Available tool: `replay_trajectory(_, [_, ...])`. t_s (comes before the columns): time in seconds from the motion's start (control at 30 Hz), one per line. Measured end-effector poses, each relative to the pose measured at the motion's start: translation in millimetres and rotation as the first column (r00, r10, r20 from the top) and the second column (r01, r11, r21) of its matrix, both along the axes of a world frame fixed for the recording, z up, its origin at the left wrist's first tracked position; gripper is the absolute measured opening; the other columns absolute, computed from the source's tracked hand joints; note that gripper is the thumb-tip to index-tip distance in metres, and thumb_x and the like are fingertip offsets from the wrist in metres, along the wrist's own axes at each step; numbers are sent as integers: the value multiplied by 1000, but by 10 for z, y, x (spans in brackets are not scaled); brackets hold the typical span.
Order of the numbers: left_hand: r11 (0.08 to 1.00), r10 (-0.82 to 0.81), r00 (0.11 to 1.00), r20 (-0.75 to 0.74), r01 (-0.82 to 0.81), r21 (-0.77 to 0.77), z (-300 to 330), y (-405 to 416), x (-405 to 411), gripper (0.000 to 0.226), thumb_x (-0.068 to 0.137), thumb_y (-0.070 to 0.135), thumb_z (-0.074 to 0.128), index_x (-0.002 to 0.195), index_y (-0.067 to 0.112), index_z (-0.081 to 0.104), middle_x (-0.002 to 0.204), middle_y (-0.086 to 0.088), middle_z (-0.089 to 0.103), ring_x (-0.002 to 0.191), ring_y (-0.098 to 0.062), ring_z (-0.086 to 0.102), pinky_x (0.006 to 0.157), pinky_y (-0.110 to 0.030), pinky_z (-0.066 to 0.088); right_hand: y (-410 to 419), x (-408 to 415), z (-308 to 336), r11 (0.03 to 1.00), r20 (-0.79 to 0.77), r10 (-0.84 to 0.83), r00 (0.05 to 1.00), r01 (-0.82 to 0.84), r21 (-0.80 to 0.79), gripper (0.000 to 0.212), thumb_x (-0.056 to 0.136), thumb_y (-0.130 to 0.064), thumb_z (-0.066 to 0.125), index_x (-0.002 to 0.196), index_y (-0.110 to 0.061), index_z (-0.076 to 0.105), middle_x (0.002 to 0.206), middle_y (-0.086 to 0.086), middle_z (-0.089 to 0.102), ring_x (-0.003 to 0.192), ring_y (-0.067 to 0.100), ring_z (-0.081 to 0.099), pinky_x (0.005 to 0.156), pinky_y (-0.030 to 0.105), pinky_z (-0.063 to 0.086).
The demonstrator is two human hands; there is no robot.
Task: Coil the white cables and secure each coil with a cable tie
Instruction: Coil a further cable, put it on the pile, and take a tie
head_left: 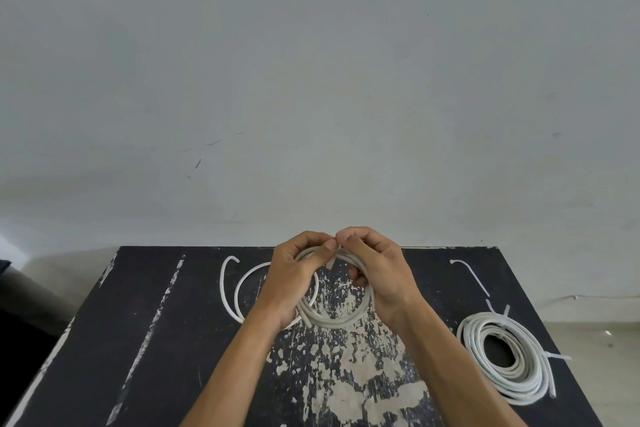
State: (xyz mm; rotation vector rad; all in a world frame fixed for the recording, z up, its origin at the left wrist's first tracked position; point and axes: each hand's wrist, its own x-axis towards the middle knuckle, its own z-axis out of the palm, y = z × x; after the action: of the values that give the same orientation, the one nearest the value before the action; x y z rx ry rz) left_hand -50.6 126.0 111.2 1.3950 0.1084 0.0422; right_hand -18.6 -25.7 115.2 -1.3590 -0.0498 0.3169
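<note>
A small coil of white cable (337, 319) hangs between both hands above the middle of the black table (156, 340). My left hand (294, 274) grips its left side and my right hand (377, 270) its right side. Thumbs and fingertips of both hands meet at the coil's top, pinching a thin white cable tie (331, 262) there. A loose white cable (230, 288) lies curved on the table to the left, partly behind my left hand. At the right lies a larger white coil (512, 360) with cable ties around it.
A single loose cable tie (472, 276) lies at the table's far right. The table's paint is worn in the middle. A grey wall stands close behind the far edge. The floor drops away on both sides.
</note>
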Motion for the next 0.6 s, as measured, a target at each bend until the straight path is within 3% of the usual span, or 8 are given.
replay_trajectory(0.03, [1000,-5,1000,7,5,5,-2,10,-4,20,82,34,77,92,16,78,77,-9,71,67,-12,68,71,-19,54,1,-1,6,1000,-4,4,1000,-4,1,12,87,-30,78,90,-18,78,75,6,70,55,13,54,49,23,42])
replay_trajectory(0.13, [999,-17,1000,17,17,32,-17,29,-3,23,83,38,77,96,19,78,95,-16,76,95,-36,72,91,-41,57,12,11,30,1000,-18,15,1000,-15,5,15,88,-29,78,91,-15,78,76,10,71,60,15,59,51,26,44])
replay_trajectory(0.3, [997,-55,998,26,53,55,-15,34,-6,15,86,37,75,97,27,77,98,-5,78,95,-22,75,84,-22,56,10,20,69,1000,-40,24,999,-23,19,18,86,-29,80,93,-13,79,76,10,70,56,16,62,52,28,52])
replay_trajectory(0.37, [997,-44,999,18,42,62,-26,43,6,10,88,33,77,95,26,77,97,-6,78,94,-22,75,84,-25,57,14,25,85,999,-54,23,998,-20,44,16,85,-25,81,92,-11,79,78,14,72,59,20,65,55,30,55])
replay_trajectory(0.47, [999,-26,1000,12,26,46,-51,51,29,5,89,24,74,93,23,77,95,-9,77,90,-24,74,86,-35,59,53,30,98,999,-76,-7,997,10,38,14,83,-24,83,88,-11,81,88,20,77,73,29,74,72,37,62])
replay_trajectory(0.6, [999,-36,999,-6,37,21,-52,58,13,19,79,37,77,91,22,76,92,-8,76,84,-21,73,79,-32,59,118,31,101,999,-98,-50,994,50,-5,14,85,-26,82,86,-12,81,86,19,77,73,30,75,74,40,63])
